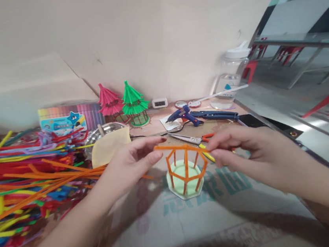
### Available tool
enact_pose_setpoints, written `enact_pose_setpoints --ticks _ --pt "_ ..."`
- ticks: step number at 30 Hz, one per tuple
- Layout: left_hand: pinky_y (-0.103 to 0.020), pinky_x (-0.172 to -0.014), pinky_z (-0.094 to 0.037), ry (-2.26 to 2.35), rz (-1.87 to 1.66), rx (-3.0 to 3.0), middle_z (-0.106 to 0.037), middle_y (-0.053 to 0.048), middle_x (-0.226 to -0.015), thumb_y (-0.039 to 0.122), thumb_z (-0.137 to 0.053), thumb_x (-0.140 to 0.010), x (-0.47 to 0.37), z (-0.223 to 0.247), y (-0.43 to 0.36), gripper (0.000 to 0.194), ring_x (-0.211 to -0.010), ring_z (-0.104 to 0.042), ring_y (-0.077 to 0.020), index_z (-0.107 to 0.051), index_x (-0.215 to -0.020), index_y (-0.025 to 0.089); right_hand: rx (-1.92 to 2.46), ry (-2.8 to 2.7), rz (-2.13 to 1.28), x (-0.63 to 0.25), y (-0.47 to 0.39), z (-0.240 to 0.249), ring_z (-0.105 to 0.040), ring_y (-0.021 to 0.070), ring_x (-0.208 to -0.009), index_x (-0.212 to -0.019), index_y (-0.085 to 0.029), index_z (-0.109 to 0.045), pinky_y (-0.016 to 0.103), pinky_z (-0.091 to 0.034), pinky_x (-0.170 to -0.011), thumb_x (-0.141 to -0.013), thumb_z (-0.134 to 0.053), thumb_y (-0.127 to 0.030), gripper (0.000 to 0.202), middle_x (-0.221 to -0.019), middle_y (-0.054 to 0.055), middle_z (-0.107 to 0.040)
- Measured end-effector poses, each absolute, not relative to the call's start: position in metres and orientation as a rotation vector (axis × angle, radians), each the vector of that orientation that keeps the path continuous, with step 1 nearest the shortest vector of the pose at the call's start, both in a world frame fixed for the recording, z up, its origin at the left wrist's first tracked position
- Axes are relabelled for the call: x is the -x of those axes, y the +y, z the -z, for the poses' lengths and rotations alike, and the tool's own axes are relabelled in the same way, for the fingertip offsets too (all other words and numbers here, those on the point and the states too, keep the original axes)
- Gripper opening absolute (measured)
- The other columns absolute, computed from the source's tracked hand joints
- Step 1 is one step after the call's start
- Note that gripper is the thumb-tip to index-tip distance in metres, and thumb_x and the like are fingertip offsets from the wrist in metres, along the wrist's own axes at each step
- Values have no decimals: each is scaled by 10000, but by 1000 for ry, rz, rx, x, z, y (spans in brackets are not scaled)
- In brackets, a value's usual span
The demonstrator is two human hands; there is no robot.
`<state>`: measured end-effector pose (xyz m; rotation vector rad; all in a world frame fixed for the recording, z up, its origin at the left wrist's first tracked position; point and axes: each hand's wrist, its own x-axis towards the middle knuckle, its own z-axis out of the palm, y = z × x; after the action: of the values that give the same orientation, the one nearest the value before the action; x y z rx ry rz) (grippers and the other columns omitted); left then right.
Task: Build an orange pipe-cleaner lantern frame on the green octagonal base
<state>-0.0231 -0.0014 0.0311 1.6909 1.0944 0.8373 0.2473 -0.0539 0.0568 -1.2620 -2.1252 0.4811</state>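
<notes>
An orange pipe cleaner stretches sideways above a small orange frame of posts and rings. The frame stands upright on a pale green octagonal base. My left hand pinches the strip's left end between thumb and fingers. At its right end, the thumb and forefinger of my right hand are closed on it. Whether the strip touches the top of the frame cannot be made out.
Many coloured pipe cleaners lie at the left, by a metal bowl. Behind are a green-roofed model, a red-roofed one, a blue glue gun, scissors and a bottle.
</notes>
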Motion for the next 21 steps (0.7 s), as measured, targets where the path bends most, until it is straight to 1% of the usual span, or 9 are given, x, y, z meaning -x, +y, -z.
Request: enact_pose_setpoints --ticks 2,5,7,9,11,13,16,19,21 --pt "-313 -773 -580 1028 -918 -1617 -743 -39 -1103 411 -733 -811 20 -40 -13 307 -936 -693 -211 -735 -1087 275 1211 -2053 -682 -237 -57 -57 -636 111 -607 -897 -226 -670 186 -469 -507 -917 -558 -225 114 -724 -14 -705" --pt "-299 -795 -591 910 -960 -1587 -763 8 -1002 319 -737 -824 15 -51 -29 108 -906 -706 -189 -783 -921 316 1146 -1941 -960 -224 -61 -54 -604 93 -541 -861 -205 -632 185 -471 -491 -902 -537 -175 108 -672 -24 -670" --pt "-293 -845 -585 859 -927 -1627 -761 21 -1012 245 -746 -815 12 -56 -37 131 -943 -703 -181 -792 -901 332 1109 -1820 -1082 -219 -63 -50 -586 87 -512 -874 -198 -610 187 -470 -478 -895 -544 -181 71 -663 -27 -658" --pt "-301 -890 -576 825 -885 -1638 -757 15 -1063 218 -747 -814 10 -57 -41 181 -1002 -696 -188 -793 -944 337 1075 -1710 -1167 -216 -65 -48 -576 84 -500 -891 -194 -596 186 -467 -469 -895 -555 -194 41 -654 -32 -645" --pt "-323 -882 -583 812 -909 -1550 -761 -8 -1071 261 -741 -831 8 -57 -44 156 -1000 -701 -203 -787 -970 313 1063 -1663 -1221 -215 -68 -48 -579 83 -513 -895 -192 -591 185 -472 -479 -902 -563 -203 32 -661 -31 -640" --pt "-320 -797 -600 793 -981 -1411 -775 -21 -1009 330 -737 -840 6 -56 -45 132 -886 -721 -195 -777 -958 286 1045 -1694 -1235 -215 -70 -51 -604 88 -564 -897 -192 -603 188 -485 -511 -912 -573 -232 52 -703 -19 -655" --pt "-239 -691 -567 767 -1083 -1344 -772 6 -855 365 -737 -845 3 -60 -45 129 -720 -691 -133 -750 -917 259 1055 -1861 -1129 -223 -64 -54 -669 126 -738 -969 -208 -641 219 -520 -621 -919 -599 -320 130 -848 14 -710" --pt "-185 -691 -517 759 -1128 -1454 -724 33 -716 368 -706 -877 1 -73 -41 145 -688 -652 -95 -719 -931 234 1180 -2034 -770 -244 -41 -46 -679 186 -910 -1031 -223 -664 286 -522 -754 -932 -572 -360 193 -1001 48 -730" --pt "-184 -677 -498 760 -1118 -1525 -685 43 -649 390 -681 -893 -1 -83 -38 189 -642 -627 -88 -693 -974 219 1335 -2185 -494 -261 -17 -30 -665 224 -943 -1054 -210 -670 341 -501 -812 -930 -551 -316 202 -1034 75 -723"
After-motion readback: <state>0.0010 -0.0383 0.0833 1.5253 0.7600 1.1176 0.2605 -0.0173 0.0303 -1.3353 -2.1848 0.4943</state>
